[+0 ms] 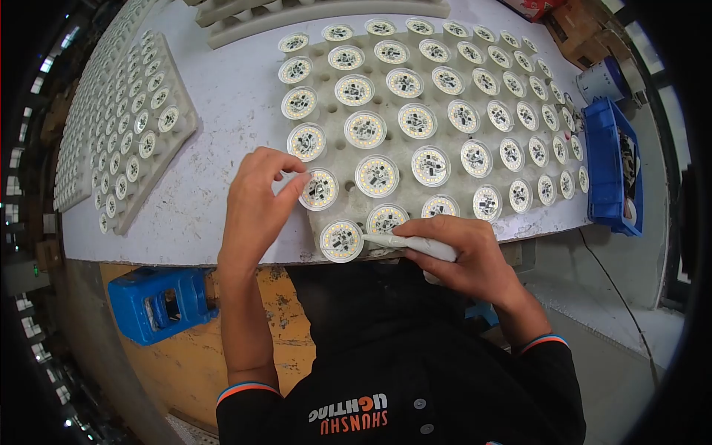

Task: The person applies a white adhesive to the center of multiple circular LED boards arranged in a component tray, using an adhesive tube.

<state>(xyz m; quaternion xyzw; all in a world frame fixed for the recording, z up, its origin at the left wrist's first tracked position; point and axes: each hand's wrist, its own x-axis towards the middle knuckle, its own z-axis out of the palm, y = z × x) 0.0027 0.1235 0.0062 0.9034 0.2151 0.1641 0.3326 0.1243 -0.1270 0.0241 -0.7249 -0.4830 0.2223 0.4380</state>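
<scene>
Beside the near left corner of a pale foam tray (331,152), my left hand (256,196) has its thumb and forefinger apart in a curve. Its fingertips are right at the rim of a round LED bulb (320,189) that shows a ring of yellow chips. My right hand (467,252) is closed around a white tool (426,246) with a narrow tip, its body partly hidden by the fingers. The tip points left, close to the rim of the corner LED bulb (342,241). Another LED bulb (387,219) sits just behind the tool.
Rows of similar bulbs fill the tray. More loaded trays (159,148) stand on the left of the white table (222,96). A blue bin (612,167) and a white bucket (599,80) are at the right. A blue stool (159,304) stands below the table edge.
</scene>
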